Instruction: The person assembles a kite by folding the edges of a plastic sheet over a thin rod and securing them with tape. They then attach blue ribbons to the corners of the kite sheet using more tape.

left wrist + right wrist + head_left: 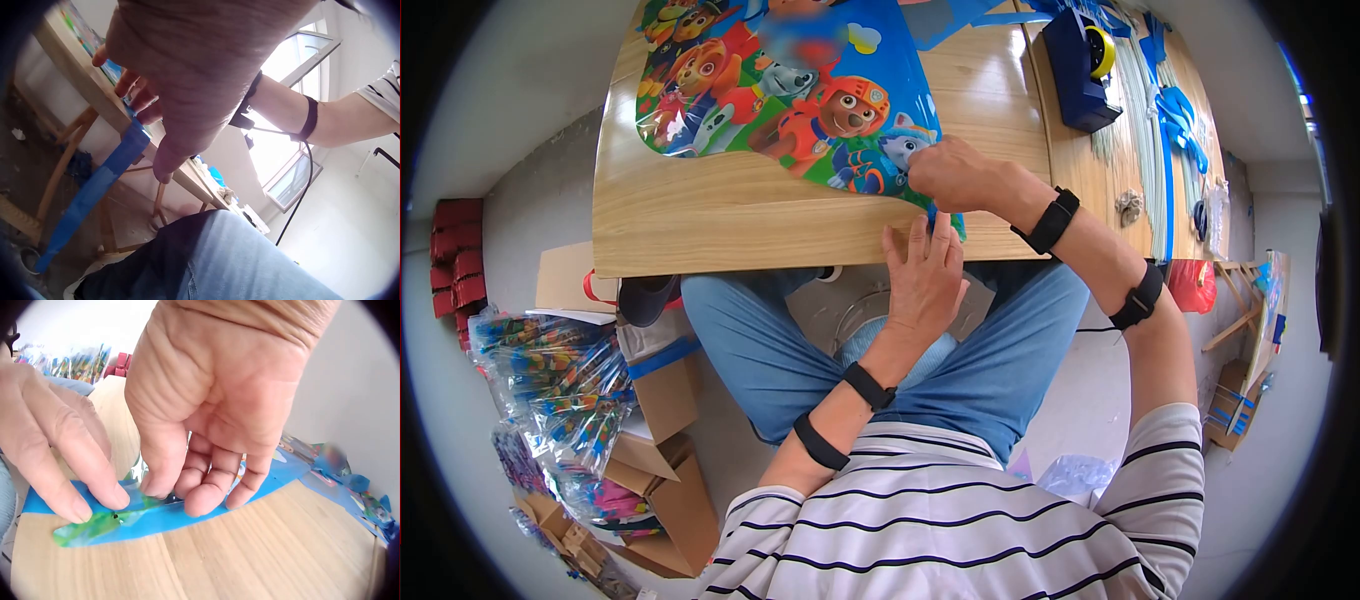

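Right grip [948, 172] pinched the blue tail [156, 525] of the foil balloon [800, 90] at the near edge of the bench [730, 225], with the left grip [922, 280] pressing it flat, fingers straight. Too hard a tug would likely tear the thin foil; eased pressure might let the tail slip off.

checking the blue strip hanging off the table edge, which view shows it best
The left wrist view: the blue strip hangs full length below the left hand. The head view shows a sliver by the right hand. The right wrist view shows the blue edge of the balloon on the table, not the hanging part.
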Demonstrator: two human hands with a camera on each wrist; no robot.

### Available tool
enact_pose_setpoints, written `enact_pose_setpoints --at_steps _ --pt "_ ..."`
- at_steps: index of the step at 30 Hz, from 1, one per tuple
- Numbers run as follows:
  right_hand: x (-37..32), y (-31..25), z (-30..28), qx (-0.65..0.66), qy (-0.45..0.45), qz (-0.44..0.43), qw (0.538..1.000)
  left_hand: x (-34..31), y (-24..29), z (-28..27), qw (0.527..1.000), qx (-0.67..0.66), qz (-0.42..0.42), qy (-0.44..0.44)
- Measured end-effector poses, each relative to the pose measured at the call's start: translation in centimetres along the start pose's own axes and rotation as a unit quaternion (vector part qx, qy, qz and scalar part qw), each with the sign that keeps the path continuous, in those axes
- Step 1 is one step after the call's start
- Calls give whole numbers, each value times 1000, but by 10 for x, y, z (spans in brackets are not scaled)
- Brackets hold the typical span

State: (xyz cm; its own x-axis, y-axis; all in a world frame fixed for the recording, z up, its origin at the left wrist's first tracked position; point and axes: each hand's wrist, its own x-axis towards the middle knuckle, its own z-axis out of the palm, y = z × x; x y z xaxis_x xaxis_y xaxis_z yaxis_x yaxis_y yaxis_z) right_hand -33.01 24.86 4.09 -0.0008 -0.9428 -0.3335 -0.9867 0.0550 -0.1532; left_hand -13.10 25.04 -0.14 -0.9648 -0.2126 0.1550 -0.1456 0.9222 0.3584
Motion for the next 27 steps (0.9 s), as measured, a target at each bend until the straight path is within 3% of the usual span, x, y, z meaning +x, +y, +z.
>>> enact_pose_setpoints --at_steps 6,9,12,15,21,27 --pt "7 -4 -13 -95 -51 64 992 0 0 -4 1000 7 4 -18" --pt "6 1 -14 -61 -20 71 995 1 1 -6 1000 8 4 -22" --pt "10 12 -24 4 148 155 977 0 2 -5 1000 9 6 -20" --pt "7 20 -36 79 269 161 946 0 1 -6 1000 11 11 -16" --pt "-38 -4 4 231 136 254 929 2 1 -8 1000 1 4 -16" --pt "-29 -5 33 257 173 361 880 1 1 -5 1000 -11 -1 -14"
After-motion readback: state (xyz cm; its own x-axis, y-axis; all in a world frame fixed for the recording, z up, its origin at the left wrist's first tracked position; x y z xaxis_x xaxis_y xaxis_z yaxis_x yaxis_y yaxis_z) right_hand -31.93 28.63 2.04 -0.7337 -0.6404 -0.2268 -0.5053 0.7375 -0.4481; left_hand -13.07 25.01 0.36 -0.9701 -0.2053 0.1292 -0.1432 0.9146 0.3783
